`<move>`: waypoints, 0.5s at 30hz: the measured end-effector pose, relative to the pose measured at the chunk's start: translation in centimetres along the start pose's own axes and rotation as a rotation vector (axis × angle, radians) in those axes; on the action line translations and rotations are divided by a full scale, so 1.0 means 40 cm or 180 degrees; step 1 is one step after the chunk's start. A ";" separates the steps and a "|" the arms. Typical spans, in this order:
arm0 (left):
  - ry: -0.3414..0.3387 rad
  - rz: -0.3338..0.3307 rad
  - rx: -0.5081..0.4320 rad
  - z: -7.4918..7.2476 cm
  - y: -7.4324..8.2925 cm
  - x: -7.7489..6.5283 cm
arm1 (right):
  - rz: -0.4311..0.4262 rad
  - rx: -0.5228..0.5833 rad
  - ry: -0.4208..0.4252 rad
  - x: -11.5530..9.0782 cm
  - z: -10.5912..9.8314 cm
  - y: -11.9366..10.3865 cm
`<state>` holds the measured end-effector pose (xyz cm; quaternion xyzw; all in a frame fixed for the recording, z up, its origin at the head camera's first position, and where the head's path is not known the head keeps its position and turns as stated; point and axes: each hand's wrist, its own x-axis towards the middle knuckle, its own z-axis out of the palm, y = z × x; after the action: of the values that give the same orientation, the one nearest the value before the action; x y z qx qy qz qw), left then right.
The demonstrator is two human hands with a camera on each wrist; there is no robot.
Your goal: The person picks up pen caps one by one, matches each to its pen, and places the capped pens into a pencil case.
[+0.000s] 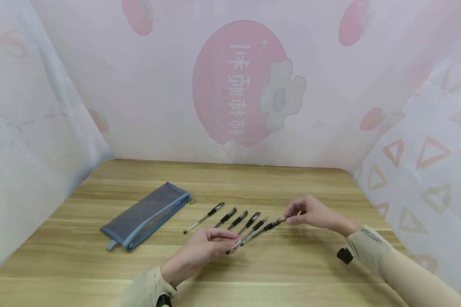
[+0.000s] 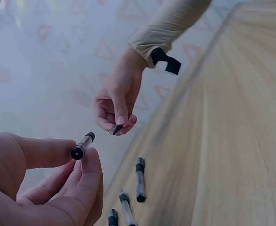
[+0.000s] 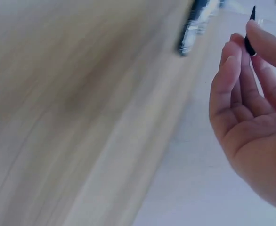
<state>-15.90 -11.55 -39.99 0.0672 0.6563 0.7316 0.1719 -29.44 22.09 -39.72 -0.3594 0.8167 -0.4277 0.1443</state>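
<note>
My left hand (image 1: 205, 251) pinches a clear-barrelled gel pen (image 2: 84, 146) between thumb and fingertips, its black end towards the left wrist camera. Opposite, my right hand (image 1: 311, 213) holds a small pen cap (image 2: 115, 129) with a dark clip between thumb and fingers. The cap is close to the front end of a pen with a black grip (image 1: 270, 225) in the head view. More gel pens lie slanted in a row on the table, among them the leftmost pen (image 1: 203, 218) and a black-gripped pen (image 1: 238, 219). The left hand hides some of their rear ends.
A blue-grey mesh zip pencil case (image 1: 142, 211) lies at the left of the wooden table (image 1: 292, 277), a ring at its far end. Printed cloth walls (image 1: 322, 128) stand round the table's back and sides. A black wrist camera (image 1: 344, 256) hangs at the right sleeve.
</note>
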 end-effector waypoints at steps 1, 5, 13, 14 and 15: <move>0.0004 -0.0008 -0.0105 0.001 0.001 -0.001 | 0.0044 -0.0010 0.0093 -0.003 0.001 -0.012; 0.0004 0.0018 -0.0452 0.009 0.003 -0.002 | 0.0217 0.0144 0.0439 -0.027 0.009 -0.051; 0.0048 0.0103 -0.0693 0.007 0.008 0.001 | 0.0275 0.0454 0.0686 -0.074 0.042 -0.108; 0.0071 0.0101 -0.0695 0.004 0.008 0.000 | 0.0275 0.0479 0.0715 -0.079 0.047 -0.113; 0.0089 0.0103 -0.0704 0.002 0.008 0.000 | 0.0281 0.0526 0.0760 -0.085 0.052 -0.118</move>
<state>-15.91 -11.52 -39.67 0.0482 0.5727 0.8031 0.1573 -23.76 21.48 -37.42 -0.2567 0.8051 -0.5265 0.0939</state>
